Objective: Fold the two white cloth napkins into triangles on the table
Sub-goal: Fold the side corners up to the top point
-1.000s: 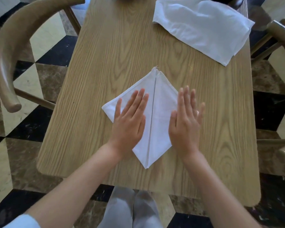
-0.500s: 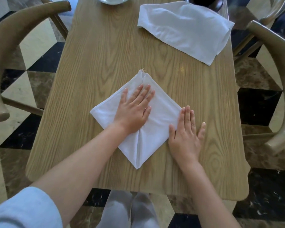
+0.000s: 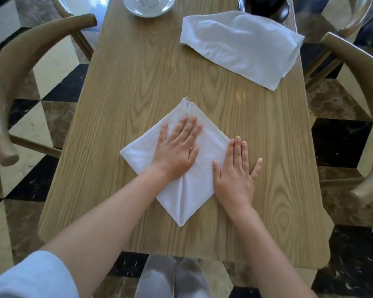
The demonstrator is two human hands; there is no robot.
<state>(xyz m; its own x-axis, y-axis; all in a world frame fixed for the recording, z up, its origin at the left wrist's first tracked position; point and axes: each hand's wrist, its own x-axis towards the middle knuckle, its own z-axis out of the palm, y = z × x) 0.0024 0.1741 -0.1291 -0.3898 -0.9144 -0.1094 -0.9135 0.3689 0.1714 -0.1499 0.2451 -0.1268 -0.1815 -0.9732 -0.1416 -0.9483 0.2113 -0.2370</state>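
Note:
One white napkin point(image 3: 194, 190) lies near the front of the wooden table point(image 3: 125, 87), folded into a kite shape with a centre seam and its point toward me. My left hand point(image 3: 177, 149) presses flat on its upper middle, fingers spread. My right hand point(image 3: 235, 175) lies flat at the napkin's right edge, partly on the cloth and partly on the table. A second white napkin point(image 3: 241, 46) lies loosely folded at the far right of the table, untouched.
A white saucer with a cup point(image 3: 149, 5) stands at the far edge, and a dark round object point(image 3: 265, 5) sits beside the far napkin. Curved wooden chairs flank the table on the left point(image 3: 15, 67) and right point(image 3: 366, 67). The floor is checkered tile.
My left hand slid up and right onto the napkin's centre seam. My right hand moved out to the napkin's right edge. The view tilted forward, showing more of the far table.

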